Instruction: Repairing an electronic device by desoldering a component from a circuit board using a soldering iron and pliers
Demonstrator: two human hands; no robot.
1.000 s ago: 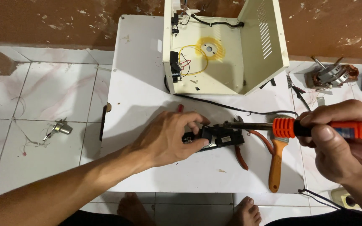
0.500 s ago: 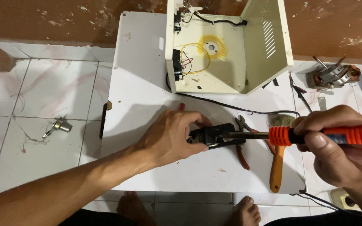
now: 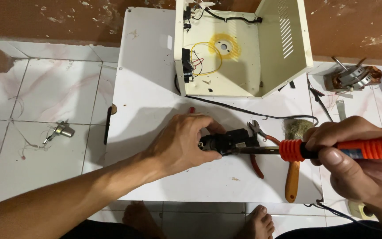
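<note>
White board (image 3: 155, 88) over floor tiles carries my work: my left hand (image 3: 180, 144) grips a black component (image 3: 231, 141), my right hand (image 3: 359, 163) clasps an orange-handled soldering iron (image 3: 328, 149) touching it. Pliers (image 3: 257, 148), brush (image 3: 293, 168), open cream casing (image 3: 244, 48) lie beyond.

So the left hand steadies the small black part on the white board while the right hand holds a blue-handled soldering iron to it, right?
Not quite: the head view shows the soldering iron has an orange handle, not blue. The rest holds: the left hand steadies the small black part on the white board, and the right hand holds the iron.
</note>
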